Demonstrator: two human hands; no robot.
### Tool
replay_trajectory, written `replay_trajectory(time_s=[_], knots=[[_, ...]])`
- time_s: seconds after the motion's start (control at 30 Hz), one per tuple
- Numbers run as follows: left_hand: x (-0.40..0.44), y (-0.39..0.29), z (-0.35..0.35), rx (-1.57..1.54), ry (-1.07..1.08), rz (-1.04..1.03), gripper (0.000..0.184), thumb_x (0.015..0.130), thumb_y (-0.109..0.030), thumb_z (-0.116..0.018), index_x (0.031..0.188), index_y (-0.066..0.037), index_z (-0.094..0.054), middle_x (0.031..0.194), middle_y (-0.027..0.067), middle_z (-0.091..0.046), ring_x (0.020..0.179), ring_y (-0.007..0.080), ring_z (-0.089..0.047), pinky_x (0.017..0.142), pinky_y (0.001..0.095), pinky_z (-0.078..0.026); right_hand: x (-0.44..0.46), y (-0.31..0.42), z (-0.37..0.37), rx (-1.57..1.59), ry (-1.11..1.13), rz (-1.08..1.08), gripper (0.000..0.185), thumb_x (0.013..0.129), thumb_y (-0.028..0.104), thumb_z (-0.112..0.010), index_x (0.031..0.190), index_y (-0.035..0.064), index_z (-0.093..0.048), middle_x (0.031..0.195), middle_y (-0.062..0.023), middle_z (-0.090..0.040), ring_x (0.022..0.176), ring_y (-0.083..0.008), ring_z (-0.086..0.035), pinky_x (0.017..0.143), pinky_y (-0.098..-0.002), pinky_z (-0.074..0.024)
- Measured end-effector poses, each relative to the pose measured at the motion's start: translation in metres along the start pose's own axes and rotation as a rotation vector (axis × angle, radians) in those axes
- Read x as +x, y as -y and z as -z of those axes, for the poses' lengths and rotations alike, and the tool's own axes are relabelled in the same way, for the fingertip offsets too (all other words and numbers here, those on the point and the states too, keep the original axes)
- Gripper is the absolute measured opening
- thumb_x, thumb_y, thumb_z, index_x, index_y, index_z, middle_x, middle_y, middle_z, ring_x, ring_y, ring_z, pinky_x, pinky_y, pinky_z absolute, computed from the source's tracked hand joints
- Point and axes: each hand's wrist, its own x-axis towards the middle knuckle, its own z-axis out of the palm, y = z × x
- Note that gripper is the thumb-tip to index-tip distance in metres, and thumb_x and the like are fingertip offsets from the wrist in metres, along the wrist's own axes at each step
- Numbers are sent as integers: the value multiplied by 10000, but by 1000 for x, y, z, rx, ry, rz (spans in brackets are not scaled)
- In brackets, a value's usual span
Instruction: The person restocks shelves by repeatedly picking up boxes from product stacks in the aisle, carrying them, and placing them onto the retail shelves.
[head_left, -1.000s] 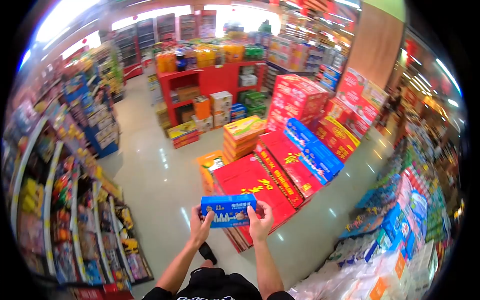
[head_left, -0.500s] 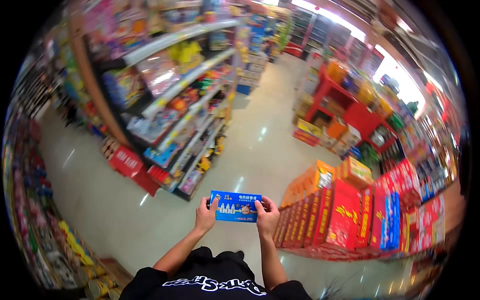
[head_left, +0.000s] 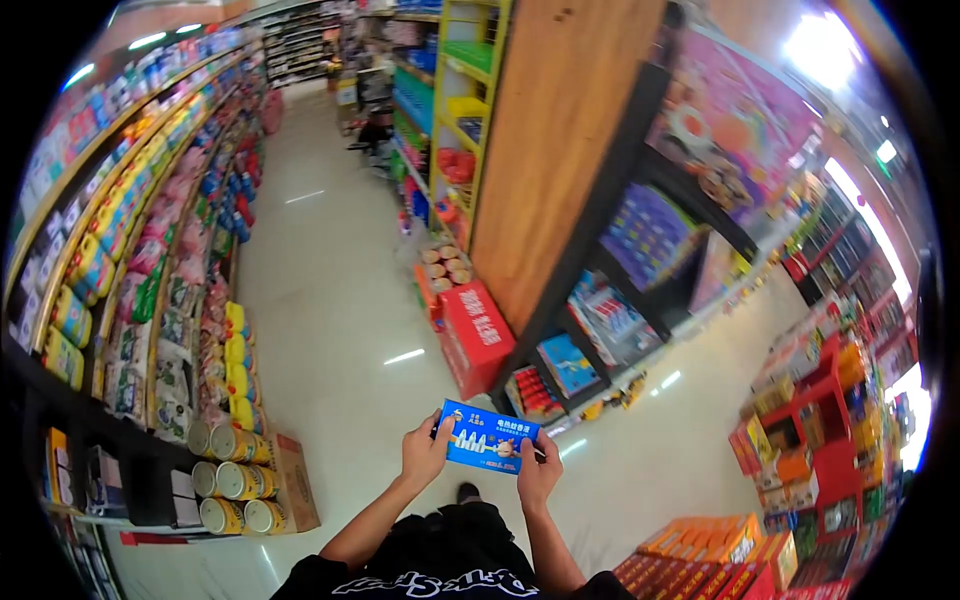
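A flat blue box of electric mosquito-repellent liquid (head_left: 492, 437) is held out in front of my body, its printed front facing up at me. White bottles and a plug-in heater are pictured on it. My left hand (head_left: 427, 450) grips the left end, with the thumb over the front. At the right end, my right hand (head_left: 538, 467) pinches the box with its thumb on the front. Fingers behind the box are hidden. The box tilts slightly, its right side lower.
A long shelf of packaged goods (head_left: 150, 230) lines the left side of the aisle (head_left: 320, 280). Yellow cans (head_left: 245, 480) stand at its foot. Ahead, a red carton (head_left: 473, 335) sits by a wooden shelf end (head_left: 560, 130). Stacked red and orange boxes (head_left: 700, 550) are at lower right.
My view has turned left, so the left aisle and shelf end come into sight and the red stacks shift right. Both hands still hold the blue box, now tilted a little.
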Motion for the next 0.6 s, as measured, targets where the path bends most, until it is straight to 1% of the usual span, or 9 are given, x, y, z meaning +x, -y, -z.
replay_trajectory(time_s=[0.13, 0.27, 0.3, 0.37, 0.43, 0.47, 0.5, 0.53, 0.6], knots=[[56, 16, 40, 64, -134, 3, 619, 967, -469, -537, 1206, 97, -611, 703, 242, -654, 644, 315, -693, 615, 383, -528, 43, 2, -91, -38, 145, 51, 354, 906, 89, -683, 1221, -58, -618, 1046, -120, -679, 914, -155, -644, 814, -287, -522], [127, 29, 84, 94, -166, 119, 627, 965, -465, -535, 1211, 108, -602, 729, 257, -662, 644, 339, -691, 620, 394, -534, 88, 12, -195, -25, 244, 139, 333, 902, 75, -678, 1207, -52, -629, 1061, -118, -678, 943, -134, -627, 833, -295, -509], [151, 40, 92, 107, -172, 122, 626, 967, -462, -533, 1220, 107, -596, 736, 256, -667, 650, 341, -693, 622, 395, -535, 107, -16, -226, 4, 252, 189, 327, 890, 63, -681, 1192, -55, -637, 1038, -119, -685, 905, -133, -635, 809, -283, -514], [197, 61, 113, 138, -177, 135, 624, 971, -457, -528, 1237, 105, -583, 750, 253, -675, 660, 345, -695, 625, 398, -537, 134, -33, -283, -2, 301, 141, 325, 884, 56, -679, 1185, -60, -640, 1015, -118, -691, 880, -137, -640, 794, -280, -519], [247, 62, 139, 171, -162, 135, 607, 978, -445, -520, 1253, 94, -573, 770, 248, -684, 669, 347, -697, 626, 401, -538, 159, -15, -340, 43, 358, 81, 328, 880, 61, -674, 1182, -62, -643, 968, -107, -700, 833, -144, -650, 762, -274, -527], [266, 63, 153, 193, -142, 142, 599, 982, -439, -515, 1260, 89, -568, 781, 245, -688, 673, 348, -698, 627, 402, -539, 171, -8, -364, 34, 394, 85, 329, 882, 67, -674, 1185, -58, -643, 975, -107, -699, 839, -145, -651, 762, -276, -528], [289, 56, 171, 221, -81, 189, 548, 996, -420, -498, 1264, 51, -574, 807, 243, -693, 699, 346, -701, 645, 404, -540, 184, 4, -389, 30, 425, 83, 330, 884, 72, -673, 1187, -55, -643, 982, -106, -698, 846, -147, -651, 763, -278, -529], [308, 59, 188, 212, -94, 182, 535, 1000, -419, -492, 1257, 42, -579, 812, 241, -693, 706, 346, -702, 647, 406, -539, 191, 12, -414, 23, 451, 92, 332, 886, 78, -673, 1189, -52, -643, 989, -105, -697, 852, -148, -652, 764, -280, -530], [349, 69, 207, 172, -126, 174, 510, 1006, -415, -481, 1242, 24, -589, 820, 236, -695, 720, 346, -703, 650, 410, -537, 209, 23, -457, 35, 528, 96, 352, 888, 89, -672, 1211, -46, -632, 1093, -136, -684, 930, -173, -665, 796, -301, -540]])
